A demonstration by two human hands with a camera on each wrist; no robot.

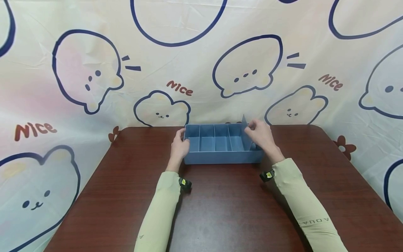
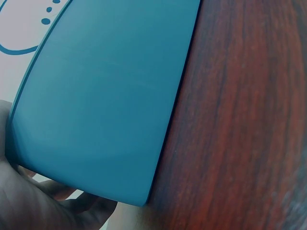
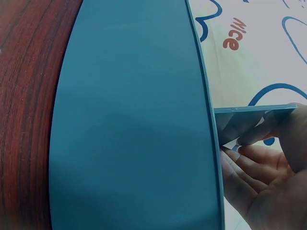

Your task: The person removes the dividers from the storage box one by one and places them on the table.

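A blue divided box [image 1: 220, 158] lies on the table, its open top showing several compartments split by thin partitions. My left hand [image 1: 179, 147] grips the box's left end, thumb at the upper edge; in the left wrist view its fingers [image 2: 98, 206] curl around the end wall. Near the right end, my right hand [image 1: 262, 134] pinches a thin blue divider [image 1: 244, 122] that stands partly above the box rim. The right wrist view shows this divider [image 3: 254, 110] sticking up past the long wall, the thumb and fingers on it. Its lower part is hidden by the wall.
The brown wooden table [image 1: 220, 206] runs back to a patterned cloth backdrop [image 1: 201, 70] just behind the box. A dark wrist camera [image 1: 185, 183] sits on the left wrist and another camera [image 1: 267, 175] on the right.
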